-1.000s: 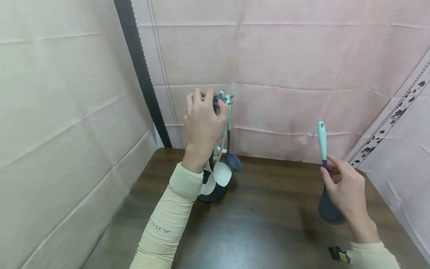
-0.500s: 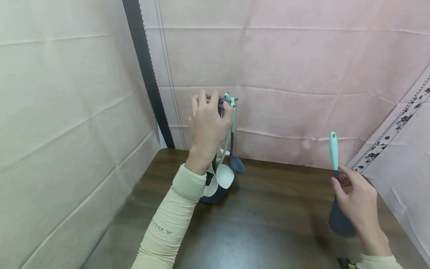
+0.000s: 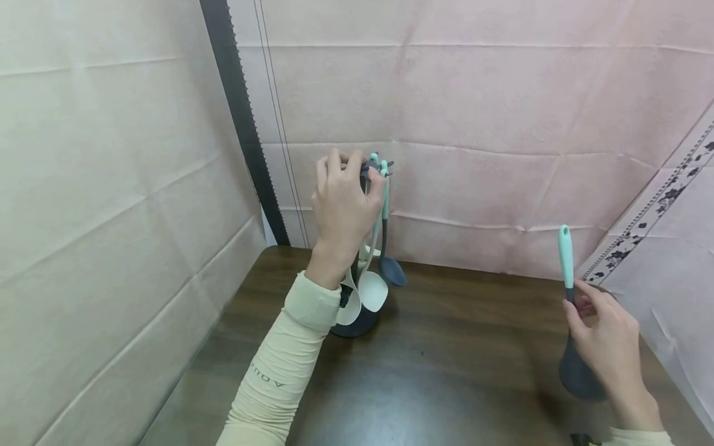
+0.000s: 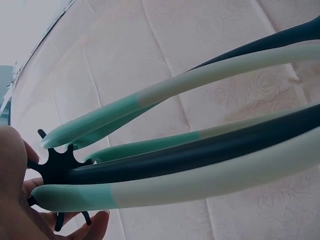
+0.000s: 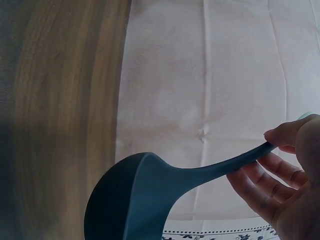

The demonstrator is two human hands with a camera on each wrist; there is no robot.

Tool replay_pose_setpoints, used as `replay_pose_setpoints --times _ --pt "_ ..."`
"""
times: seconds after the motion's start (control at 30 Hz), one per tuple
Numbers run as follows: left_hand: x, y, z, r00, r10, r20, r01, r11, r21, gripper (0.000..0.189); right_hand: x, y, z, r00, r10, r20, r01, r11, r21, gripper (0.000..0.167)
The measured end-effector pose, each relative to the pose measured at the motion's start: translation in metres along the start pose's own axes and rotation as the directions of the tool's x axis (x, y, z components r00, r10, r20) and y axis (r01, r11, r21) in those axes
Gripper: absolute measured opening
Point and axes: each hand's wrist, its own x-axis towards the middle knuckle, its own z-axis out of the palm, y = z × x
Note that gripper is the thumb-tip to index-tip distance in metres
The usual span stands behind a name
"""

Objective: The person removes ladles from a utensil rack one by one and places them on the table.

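My left hand (image 3: 346, 204) grips the hooked top of a dark utensil stand (image 4: 55, 167). Several utensils with mint-green handle ends hang from its hooks. Among them are a white spoon-like utensil (image 3: 372, 291) and a dark-headed one (image 3: 393, 272); the wrist and sleeve partly cover the others. Off to the right, my right hand (image 3: 608, 334) pinches a dark ladle (image 5: 150, 195) by its neck, between thumb and fingers. The ladle's mint handle (image 3: 566, 254) points up and its bowl hangs low over the table, partly behind the hand.
Under everything is a dark brown wooden table (image 3: 424, 371). Pale creased cloth (image 3: 474, 111) covers the back and both sides. The stand's round dark base (image 3: 357, 325) rests near the back left of the table.
My right hand has moved to the right and nearer to me with the ladle still in its fingers. The left hand keeps its grip on the stand's top.
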Motion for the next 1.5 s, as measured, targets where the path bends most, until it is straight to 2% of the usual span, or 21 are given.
replay_pose_setpoints --times 0.37,0.83,1.07,1.3,1.5 --pt "0.000 -0.001 0.001 1.000 0.004 -0.001 -0.004 1.000 -0.003 0.031 -0.003 0.016 0.001 0.999 0.030 0.012 -0.030 0.999 -0.019 0.042" --pt "-0.001 -0.002 0.003 1.000 -0.001 -0.027 0.001 1.000 -0.015 0.031 -0.009 0.038 -0.008 0.985 0.119 0.124 -0.101 0.984 -0.146 0.039" --pt "-0.001 -0.001 0.005 1.000 0.000 -0.023 -0.001 1.000 -0.028 0.031 -0.011 0.055 -0.017 0.990 0.090 0.112 -0.071 0.984 -0.161 0.038" --pt "-0.001 0.000 0.005 1.000 -0.008 -0.013 0.007 1.000 -0.027 0.032 -0.016 0.063 -0.022 0.980 0.136 0.148 -0.099 0.967 -0.237 0.041" --pt "-0.001 -0.001 0.004 1.000 -0.008 -0.023 0.008 1.000 -0.027 0.031 -0.018 0.072 -0.024 0.982 0.128 0.136 -0.092 0.966 -0.240 0.038"
